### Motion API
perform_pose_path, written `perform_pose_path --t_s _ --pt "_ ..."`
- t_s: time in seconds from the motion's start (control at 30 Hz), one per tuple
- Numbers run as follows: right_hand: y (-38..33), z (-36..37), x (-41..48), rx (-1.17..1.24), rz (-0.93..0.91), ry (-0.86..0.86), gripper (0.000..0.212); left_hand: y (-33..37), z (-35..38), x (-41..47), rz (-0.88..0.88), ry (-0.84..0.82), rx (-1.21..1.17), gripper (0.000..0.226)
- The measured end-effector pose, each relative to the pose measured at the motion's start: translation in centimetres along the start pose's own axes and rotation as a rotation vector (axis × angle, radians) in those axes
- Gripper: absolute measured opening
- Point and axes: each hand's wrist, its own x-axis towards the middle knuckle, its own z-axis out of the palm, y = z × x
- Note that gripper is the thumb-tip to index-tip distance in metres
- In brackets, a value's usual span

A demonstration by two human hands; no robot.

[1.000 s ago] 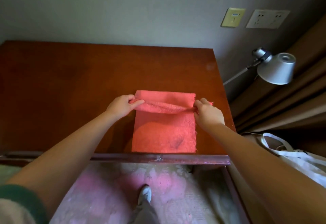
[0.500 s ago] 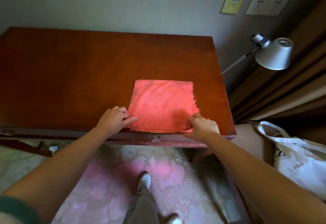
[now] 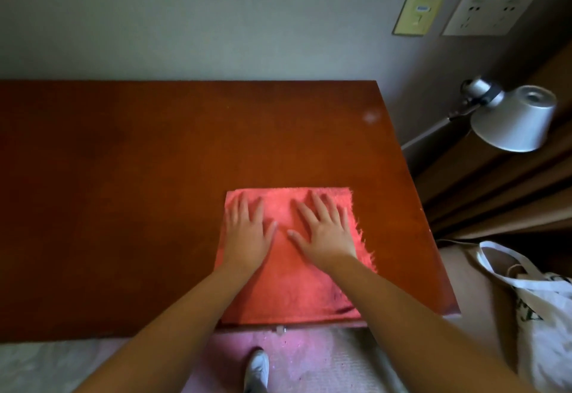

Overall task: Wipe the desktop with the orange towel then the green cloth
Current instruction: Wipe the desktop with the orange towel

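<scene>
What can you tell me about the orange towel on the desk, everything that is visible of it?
The orange towel is a fuzzy, terry-like cloth, salmon-orange, roughly rectangular. It lies spread flat on the right part of the brown desktop, its near edge at the desk's front edge. Its right edge is frayed, with loose threads. The left hand and right hand press flat on its far half, fingers spread.
</scene>
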Motion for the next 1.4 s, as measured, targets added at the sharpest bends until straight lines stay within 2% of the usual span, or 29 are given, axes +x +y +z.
perform_pose_path --t_s 0.13,0.27,0.47,0.73,0.93,1.13,1.4 --pt "-0.1 1.5 3.4 -0.100 0.058 0.050 0.078 0.8 1.9 3.1 -0.046 -0.051 0.125 0.069" --pt "0.8 0.1 7.9 -0.087 0.072 0.113 0.077 1.0 1.7 8.2 -0.027 -0.038 0.131 0.076" --pt "1.5 -2.0 14.4 -0.104 0.061 0.119 0.075 0.9 1.2 14.8 -0.017 -0.007 0.136 0.083" --pt "-1.3 -3.3 22.3 -0.098 0.013 0.137 0.071 -3.4 0.0 22.3 -0.096 0.048 0.093 0.085" --pt "-4.6 -4.4 30.0 -0.095 -0.089 0.137 0.070 -7.4 -1.6 28.9 -0.203 0.090 0.096 0.097" --pt "-5.3 -5.7 35.6 -0.084 -0.120 0.167 0.063 -9.0 -2.1 34.3 -0.264 0.103 0.091 0.080" --pt "-4.8 -6.5 38.8 -0.047 -0.164 0.221 0.064 -8.6 -2.2 36.8 -0.309 0.146 0.064 0.076"
